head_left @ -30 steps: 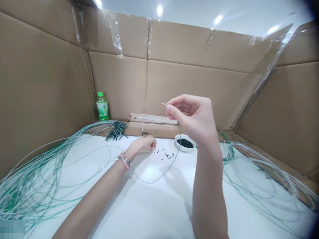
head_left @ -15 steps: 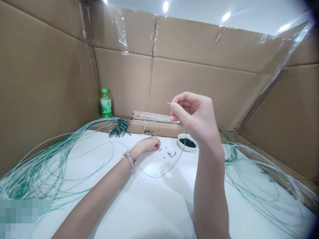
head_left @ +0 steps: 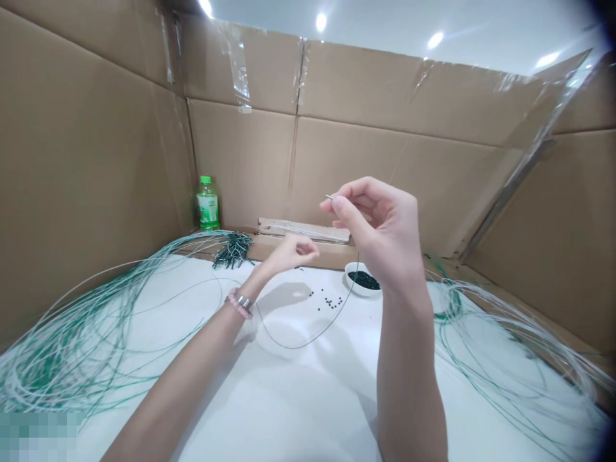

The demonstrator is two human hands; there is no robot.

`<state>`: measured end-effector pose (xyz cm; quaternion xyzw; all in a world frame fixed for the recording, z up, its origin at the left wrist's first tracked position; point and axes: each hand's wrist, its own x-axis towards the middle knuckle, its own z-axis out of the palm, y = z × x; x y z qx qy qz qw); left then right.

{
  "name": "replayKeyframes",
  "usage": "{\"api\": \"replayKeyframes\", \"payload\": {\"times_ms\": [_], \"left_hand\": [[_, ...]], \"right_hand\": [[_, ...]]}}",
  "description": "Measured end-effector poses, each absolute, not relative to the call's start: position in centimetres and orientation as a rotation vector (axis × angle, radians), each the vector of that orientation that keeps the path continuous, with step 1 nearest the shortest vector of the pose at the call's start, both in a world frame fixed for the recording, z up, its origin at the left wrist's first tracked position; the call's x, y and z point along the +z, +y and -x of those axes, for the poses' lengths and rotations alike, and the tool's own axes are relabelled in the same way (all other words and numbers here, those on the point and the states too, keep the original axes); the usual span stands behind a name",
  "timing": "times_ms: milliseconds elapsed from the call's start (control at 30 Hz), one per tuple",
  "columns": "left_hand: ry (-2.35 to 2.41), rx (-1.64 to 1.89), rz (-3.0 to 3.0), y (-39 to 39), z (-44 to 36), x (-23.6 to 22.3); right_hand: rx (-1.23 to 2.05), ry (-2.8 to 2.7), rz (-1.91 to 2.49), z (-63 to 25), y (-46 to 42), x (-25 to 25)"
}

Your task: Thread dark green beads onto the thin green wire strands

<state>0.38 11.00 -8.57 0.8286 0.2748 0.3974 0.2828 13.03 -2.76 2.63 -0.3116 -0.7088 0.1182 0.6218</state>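
Left hand (head_left: pixel 293 251) raised above desk (head_left: pixel 289 404), grip loose and empty; right hand (head_left: pixel 380 231) pinched on needle (head_left: pixel 328 197), green wire (head_left: pixel 308 343) trailing.

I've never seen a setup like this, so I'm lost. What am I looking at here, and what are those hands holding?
These pictures come from a camera worn on a person's head, looking down at their own bare hands; no machine is involved. The right hand pinches a slim metal needle between thumb and fingers, with a thin green wire curving down from that hand. The left hand is raised, loosely curled, above a white tabletop. On the table sit a small white bowl of dark beads and some loose dark beads, with large tangles of green-and-white wire at both sides. Brown cardboard walls surround it all.
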Motion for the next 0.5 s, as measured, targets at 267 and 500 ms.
{"api": "replayKeyframes", "payload": {"times_ms": [267, 500], "left_hand": [[0.034, 1.66, -1.421, 3.7, 0.3, 0.2], [-0.193, 1.525, -1.403, 1.3, 0.1, 0.9]], "right_hand": [[0.147, -1.605, 0.635, -11.4, -5.1, 2.5], [0.133, -1.573, 0.537, -11.0, -5.8, 2.1]]}}
